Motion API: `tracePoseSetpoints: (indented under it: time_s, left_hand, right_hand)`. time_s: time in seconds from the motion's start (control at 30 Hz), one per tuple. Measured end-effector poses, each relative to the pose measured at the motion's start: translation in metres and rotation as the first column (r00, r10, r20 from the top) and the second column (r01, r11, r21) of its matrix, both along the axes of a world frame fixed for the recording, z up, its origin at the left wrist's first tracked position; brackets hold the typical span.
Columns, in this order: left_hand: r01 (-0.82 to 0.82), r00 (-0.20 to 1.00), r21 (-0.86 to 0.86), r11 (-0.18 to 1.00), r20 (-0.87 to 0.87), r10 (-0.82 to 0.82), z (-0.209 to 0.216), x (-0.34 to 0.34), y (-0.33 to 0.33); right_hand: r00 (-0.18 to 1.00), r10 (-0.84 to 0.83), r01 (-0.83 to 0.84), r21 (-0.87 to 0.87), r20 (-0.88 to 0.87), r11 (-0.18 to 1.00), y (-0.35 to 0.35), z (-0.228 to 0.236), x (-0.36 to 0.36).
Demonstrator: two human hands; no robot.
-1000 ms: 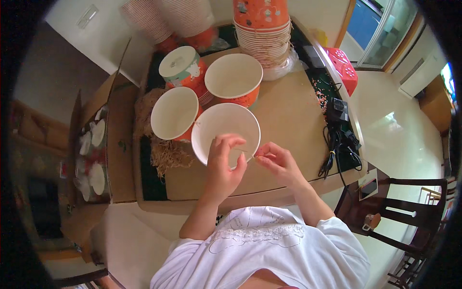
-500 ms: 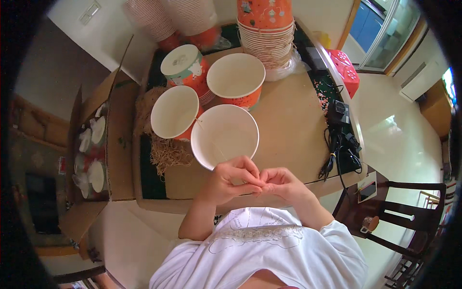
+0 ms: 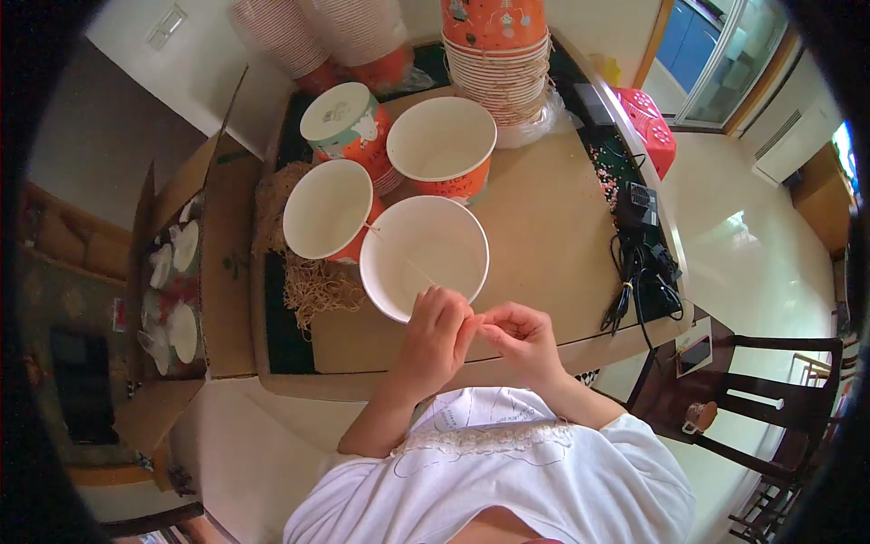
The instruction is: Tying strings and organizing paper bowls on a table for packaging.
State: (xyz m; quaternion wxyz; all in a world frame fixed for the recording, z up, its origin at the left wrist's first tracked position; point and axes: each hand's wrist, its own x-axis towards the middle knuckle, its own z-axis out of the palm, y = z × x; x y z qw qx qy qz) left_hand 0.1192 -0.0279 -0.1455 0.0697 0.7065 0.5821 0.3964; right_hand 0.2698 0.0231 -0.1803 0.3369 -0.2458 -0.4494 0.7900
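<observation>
A thin pale string [image 3: 405, 257] runs from the rim of the left paper bucket [image 3: 327, 210] across the mouth of the near white-lined paper bucket [image 3: 424, 254] to my left hand [image 3: 439, 337]. That hand is closed round the string's near end, its fingers curled just in front of the near bucket. My right hand [image 3: 522, 339] pinches with thumb and forefinger against the left fingertips. What sits between its tips is too small to make out. A tangle of brown string [image 3: 319, 292] lies left of the near bucket.
Behind stand another open orange bucket [image 3: 441, 150], an upside-down stack [image 3: 349, 127] and a tall stack of buckets [image 3: 497, 72]. An open cardboard box [image 3: 227, 272] flanks the table on the left. Black cables [image 3: 634, 281] lie at the right edge, near a dark chair [image 3: 770, 399].
My left hand has turned more upright and its fingers have closed in. My right hand has shifted slightly up and left. The string shows more clearly as a straight line.
</observation>
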Motion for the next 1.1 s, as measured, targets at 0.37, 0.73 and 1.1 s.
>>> tracePoseSetpoints:
  time_s: [0.37,0.73,1.1]
  left_hand:
    - [-0.049,0.985,-0.026,0.998,0.166,0.053,0.004,0.0,0.01]
    - [-0.119,0.978,-0.319,0.94,0.125,0.166,-0.006,-0.005,0.009]
    - [-0.135,0.963,-0.383,0.914,0.165,0.212,-0.004,-0.005,0.011]
  right_hand:
    - [0.97,-0.242,0.242,0.094,-0.008,0.966,0.01,-0.028,-0.01]
    - [0.972,-0.236,0.234,0.063,0.017,0.97,0.015,-0.034,-0.022]
    - [0.965,-0.258,0.25,0.129,0.044,0.96,0.015,-0.038,-0.027]
